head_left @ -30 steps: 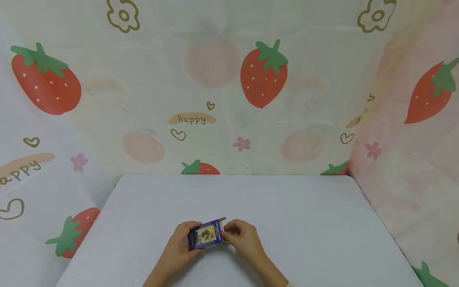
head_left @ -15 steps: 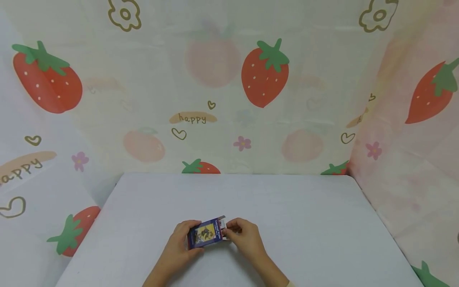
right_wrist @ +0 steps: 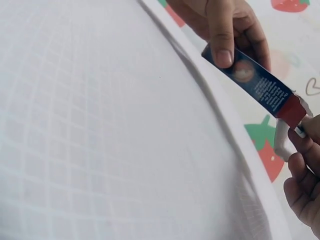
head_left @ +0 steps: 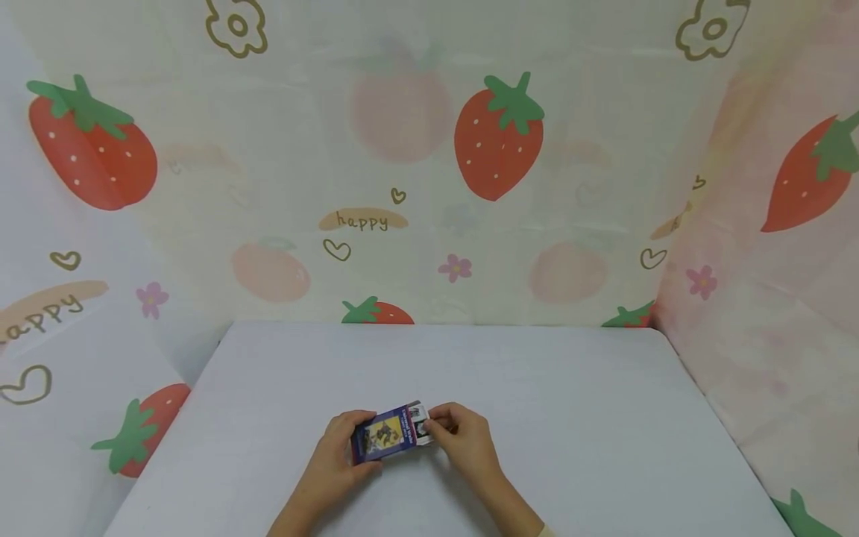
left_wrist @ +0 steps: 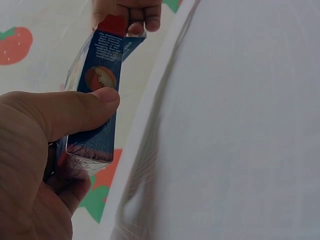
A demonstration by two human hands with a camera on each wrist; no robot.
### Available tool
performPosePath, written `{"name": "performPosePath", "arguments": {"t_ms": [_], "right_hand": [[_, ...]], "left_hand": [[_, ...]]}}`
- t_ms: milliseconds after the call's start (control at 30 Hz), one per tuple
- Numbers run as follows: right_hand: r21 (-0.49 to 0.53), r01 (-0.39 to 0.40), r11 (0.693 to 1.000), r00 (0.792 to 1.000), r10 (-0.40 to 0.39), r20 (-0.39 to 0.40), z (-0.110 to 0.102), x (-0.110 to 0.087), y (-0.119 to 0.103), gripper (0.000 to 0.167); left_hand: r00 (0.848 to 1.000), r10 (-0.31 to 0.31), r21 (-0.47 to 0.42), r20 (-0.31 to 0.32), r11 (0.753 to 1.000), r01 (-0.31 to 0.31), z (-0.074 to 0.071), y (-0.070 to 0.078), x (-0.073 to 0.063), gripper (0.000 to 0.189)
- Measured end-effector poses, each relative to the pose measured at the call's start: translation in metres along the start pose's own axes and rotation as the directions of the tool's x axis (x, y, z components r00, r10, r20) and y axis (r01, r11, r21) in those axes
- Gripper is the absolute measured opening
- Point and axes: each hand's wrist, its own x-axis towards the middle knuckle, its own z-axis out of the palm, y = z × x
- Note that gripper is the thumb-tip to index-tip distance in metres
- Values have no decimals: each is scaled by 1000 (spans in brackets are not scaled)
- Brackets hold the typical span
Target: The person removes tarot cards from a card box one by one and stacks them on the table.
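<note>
In the head view a small blue card box (head_left: 384, 435), printed "Universal Waite" with a yellow picture, is held tilted above the table. My left hand (head_left: 330, 456) grips its left end, the thumb along the lower edge and the fingers at the far edge. From the box's right end a deck of cards (head_left: 420, 425) sticks out a little. My right hand (head_left: 464, 441) pinches the cards' edge between thumb and fingers. In the left wrist view my thumb presses the box's narrow side (left_wrist: 103, 57); crinkled clear film shows at its lower end. The right wrist view shows a red band near the open end.
A white cloth covers the table (head_left: 570, 403), whose back edge meets a strawberry-printed curtain (head_left: 496, 149). Similar printed sheets hang on the left (head_left: 80, 358) and the right (head_left: 772, 313).
My right hand has moved to the right and slightly up, and more of the cards now shows out of the box's end. The left hand holds the box in nearly the same place.
</note>
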Motion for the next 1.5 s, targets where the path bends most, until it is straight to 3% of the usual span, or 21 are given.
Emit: {"name": "performPosePath", "arguments": {"t_ms": [633, 1000, 1500], "right_hand": [[8, 18, 1000, 998, -17, -68, -16, 3, -1, 11], [-23, 38, 999, 993, -40, -115, -28, 6, 6, 9], [-48, 74, 996, 987, -80, -136, -45, 8, 7, 10]], "left_hand": [[999, -33, 5, -10, 999, 33, -1, 2, 0, 81], [997, -80, -20, 22, 997, 80, -1, 3, 0, 80], [999, -45, 0, -4, 999, 45, -1, 3, -1, 82]]}}
